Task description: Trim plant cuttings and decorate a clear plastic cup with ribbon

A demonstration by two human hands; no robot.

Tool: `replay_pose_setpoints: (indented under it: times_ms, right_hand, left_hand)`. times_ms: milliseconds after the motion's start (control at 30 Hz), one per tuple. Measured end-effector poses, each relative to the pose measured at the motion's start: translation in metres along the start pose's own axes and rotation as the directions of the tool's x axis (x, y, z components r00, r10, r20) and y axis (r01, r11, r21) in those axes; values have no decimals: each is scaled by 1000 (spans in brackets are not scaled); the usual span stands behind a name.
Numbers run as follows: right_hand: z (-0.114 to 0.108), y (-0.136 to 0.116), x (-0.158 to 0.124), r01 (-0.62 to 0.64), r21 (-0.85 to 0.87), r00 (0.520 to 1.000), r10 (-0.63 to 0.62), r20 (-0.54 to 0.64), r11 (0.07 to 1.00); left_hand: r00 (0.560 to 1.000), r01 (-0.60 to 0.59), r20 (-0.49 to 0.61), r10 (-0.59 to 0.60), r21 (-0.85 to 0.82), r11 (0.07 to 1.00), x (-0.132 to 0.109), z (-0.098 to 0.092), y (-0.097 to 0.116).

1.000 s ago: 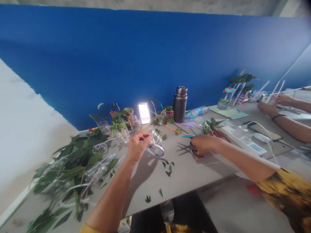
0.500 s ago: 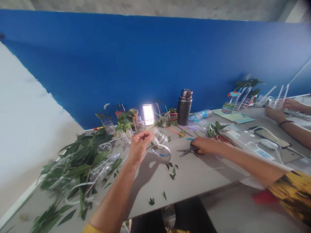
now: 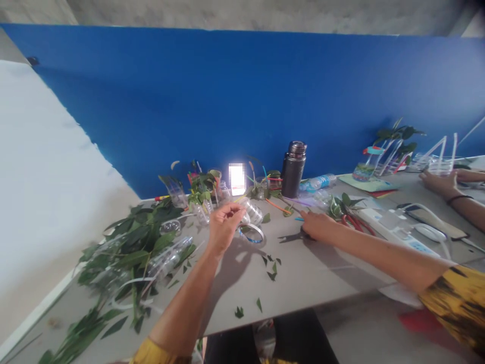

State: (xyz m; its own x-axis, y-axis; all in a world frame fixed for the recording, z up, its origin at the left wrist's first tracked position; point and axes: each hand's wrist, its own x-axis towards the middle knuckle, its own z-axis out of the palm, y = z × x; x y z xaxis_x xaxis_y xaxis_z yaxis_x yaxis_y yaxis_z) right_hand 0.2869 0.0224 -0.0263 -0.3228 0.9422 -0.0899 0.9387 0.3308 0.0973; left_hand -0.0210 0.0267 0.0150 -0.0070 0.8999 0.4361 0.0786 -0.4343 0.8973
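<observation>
My left hand (image 3: 224, 226) is raised a little above the grey table (image 3: 310, 273), its fingers pinched on a clear cut plastic bottle piece (image 3: 252, 212). A clear plastic ring with a blue edge (image 3: 250, 233) lies on the table just right of that hand. My right hand (image 3: 318, 225) rests on the table over the handles of dark scissors (image 3: 291, 236), whose blades point left. The handles are hidden under the hand.
A pile of green leafy branches and clear bottles (image 3: 129, 247) fills the left. A dark flask (image 3: 293, 169), a lying water bottle (image 3: 318, 181), a glowing phone (image 3: 237, 178) and small jars stand by the blue wall. Another person's hands (image 3: 441, 183) work at far right, beyond a power strip (image 3: 401, 235).
The view has shifted, so everything sits a little further right and lower. My right hand stays on the scissors and has flattened somewhat. My left hand keeps its pinch on the plastic.
</observation>
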Motion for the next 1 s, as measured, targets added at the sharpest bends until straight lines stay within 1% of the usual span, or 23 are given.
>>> replay_pose_setpoints:
  times_ms: [67,133,233,267,300,333,367,400,433,467,533,600,667,700,767,833,900,933,1000]
  right_hand:
    - [-5,-3,4,-64,-1,994,64,87,998]
    - [-10,-2,8,-73,-2,982,73,172,997]
    - [-23,6,9,-43,41,962,31,273,998]
    - [-29,8,7,-30,62,962,12,272,998]
    - [-35,8,4,-12,87,973,-9,233,996]
    - [-41,5,1,12,113,987,-30,159,994]
    - [-48,-1,-3,47,136,998,-51,27,990]
    - [-54,-11,-6,72,166,993,-55,-100,983]
    - [-58,-25,-9,103,228,974,-52,-219,968]
    - [-61,-41,-9,147,313,943,-37,-331,938]
    - [-61,-79,-4,210,468,856,70,-512,858]
    - [-55,-113,9,241,527,759,180,-626,815]
    - [-48,-137,26,224,549,706,254,-661,805]
    - [-45,-145,35,227,549,695,262,-670,804]
    - [-41,-151,49,254,536,677,248,-693,805]
    - [-39,-149,56,291,524,661,227,-715,800]
    - [-38,-143,58,320,530,649,225,-726,785]
    - [-38,-140,57,329,545,650,233,-723,772]
    - [-39,-133,57,332,609,680,265,-684,720]
  left_hand:
    - [996,-90,-12,91,74,993,0,0,-3]
    - [988,-153,-15,157,131,979,0,-1,-4]
    - [988,-149,-23,154,144,978,0,-3,-3]
    - [990,-134,-28,140,141,981,0,-3,-3]
    - [991,-121,-35,127,141,983,0,-3,-3]
    - [992,-111,-46,119,145,983,0,-3,-3]
    - [991,-105,-65,116,153,983,-1,-3,-3]
    - [990,-100,-87,115,162,982,-1,-2,-3]
    - [987,-97,-110,116,168,981,-1,-2,-4]
    - [984,-94,-132,118,173,980,-1,-1,-5]
    - [979,-89,-163,119,179,980,-2,1,-6]
    - [977,-87,-175,120,182,979,-2,2,-9]
    - [978,-83,-176,114,175,981,-2,2,-12]
    - [978,-82,-175,111,169,982,-2,2,-13]
    - [979,-82,-169,110,166,983,-1,2,-15]
    - [979,-94,-160,124,182,979,0,1,-16]
    - [982,-111,-125,140,218,970,1,-2,-14]
    - [984,-115,-102,143,238,964,2,-3,-13]
    - [988,-122,-55,142,276,953,3,-6,-12]
